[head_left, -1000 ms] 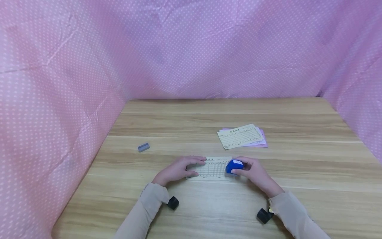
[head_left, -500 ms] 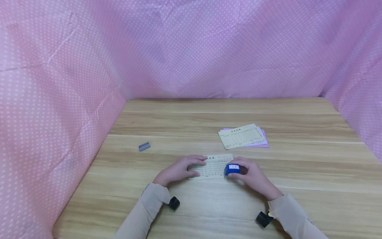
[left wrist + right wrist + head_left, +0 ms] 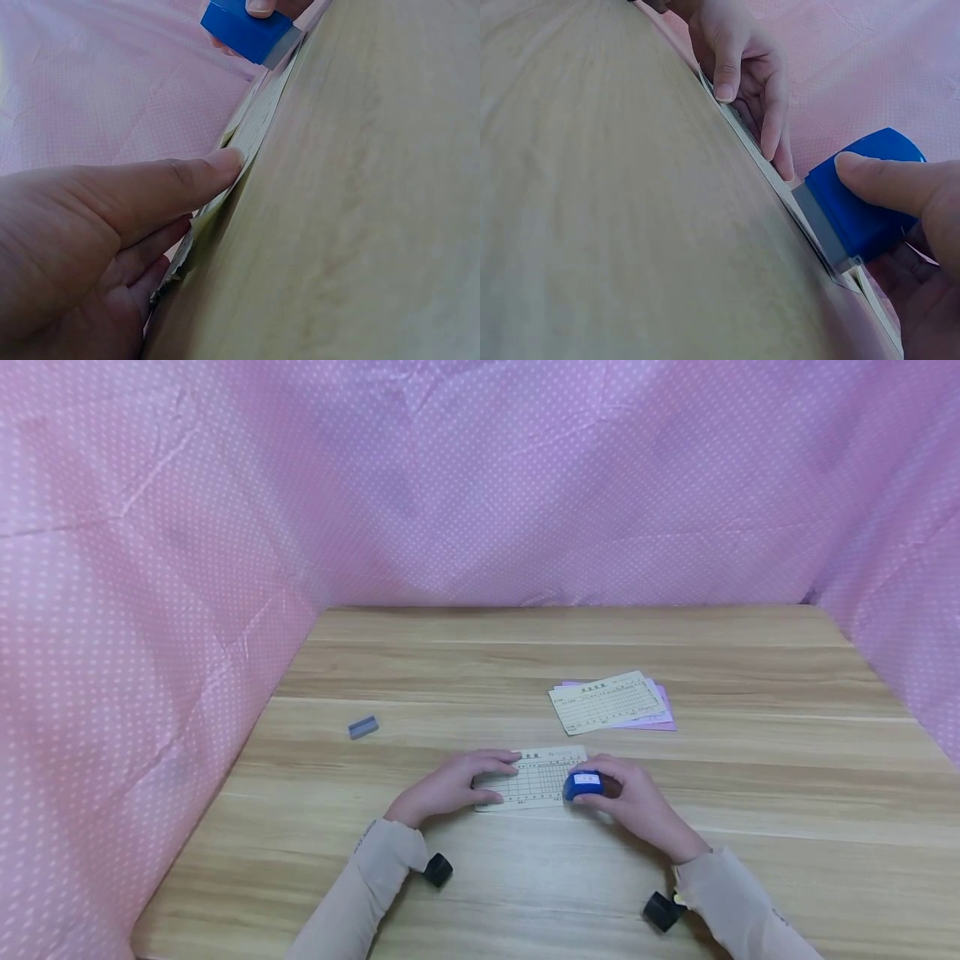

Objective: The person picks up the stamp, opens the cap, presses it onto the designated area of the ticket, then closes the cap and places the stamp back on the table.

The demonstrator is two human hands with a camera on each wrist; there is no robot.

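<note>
A blue rubber stamp [image 3: 583, 785] with a white label on top is gripped between the thumb and fingers of my right hand [image 3: 633, 802]. Its grey lower part meets the right end of a cream printed form [image 3: 536, 778], as the right wrist view shows. My left hand [image 3: 453, 785] rests on the form's left end, fingers toward the far edge and thumb [image 3: 217, 166] on the near edge. Seen from the left wrist, several sheets show at this end, and one corner lifts a little off the wood.
Beyond the form, a stack of cream and purple printed slips [image 3: 607, 703] lies fanned on the wooden table [image 3: 480, 652]. A small grey translucent cap-like piece [image 3: 363, 727] sits at the left. Pink dotted cloth [image 3: 480, 485] hangs around the table's back and sides.
The stamp has gone from tilted to upright, its label now facing up, on the form's right end. The form has turned slightly, its right end moving away from me. My left hand has hardly moved.
</note>
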